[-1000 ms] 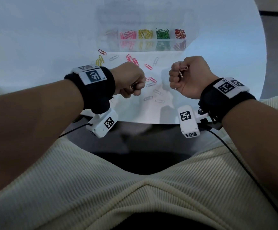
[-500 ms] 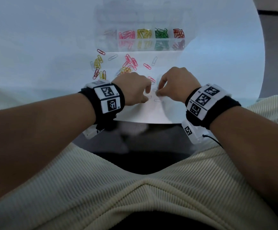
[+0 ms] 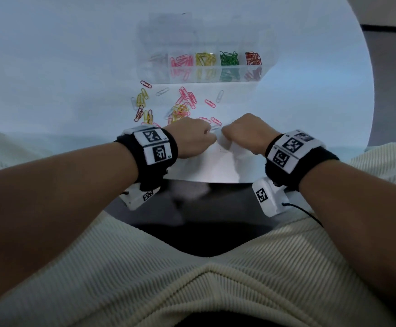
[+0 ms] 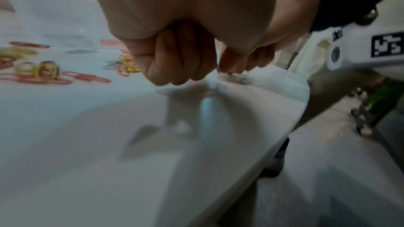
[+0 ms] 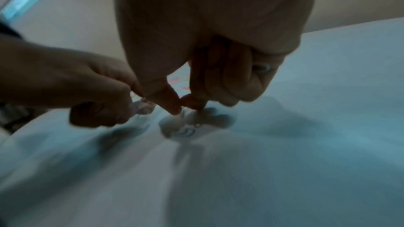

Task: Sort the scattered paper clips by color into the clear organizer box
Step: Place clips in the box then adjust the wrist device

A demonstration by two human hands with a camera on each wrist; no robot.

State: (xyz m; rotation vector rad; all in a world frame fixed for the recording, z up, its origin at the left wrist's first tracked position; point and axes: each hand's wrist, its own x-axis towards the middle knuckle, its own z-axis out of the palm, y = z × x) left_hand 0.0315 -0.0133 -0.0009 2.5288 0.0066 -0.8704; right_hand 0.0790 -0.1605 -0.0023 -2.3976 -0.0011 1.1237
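A second ago both fists were lifted clear of the round white table [image 3: 50, 67] with silver clips sticking out of them; now the left hand [image 3: 189, 140] and the right hand [image 3: 246, 135] have dropped to the near edge of the tabletop and meet almost knuckle to knuckle. That suggests another pick-up of pale clips before any trip to the box, so the sorting is under way but far from finished. The right wrist view shows the right thumb and forefinger pressed tip to tip onto a small silver wire paper clip [image 5: 188, 131] lying flat on the surface, the other fingers curled into the palm (whether they hold earlier clips there I cannot tell). The left hand's fingers [image 4: 174, 61] are curled tight, and thin wire ends poke out below the fingertips, so it seems to pinch at least one clip. Between the two hands a silver clip [image 3: 214, 128] lies with its long axis running left to right, tilted slightly away on the right. The clear plastic organizer box [image 3: 204, 74] stands well beyond the hands, its long axis across the table, holding pink, yellow, green and red clips in separate compartments. The scattered coloured paper clips [image 3: 182, 105] lie between box and hands, pointing every way.
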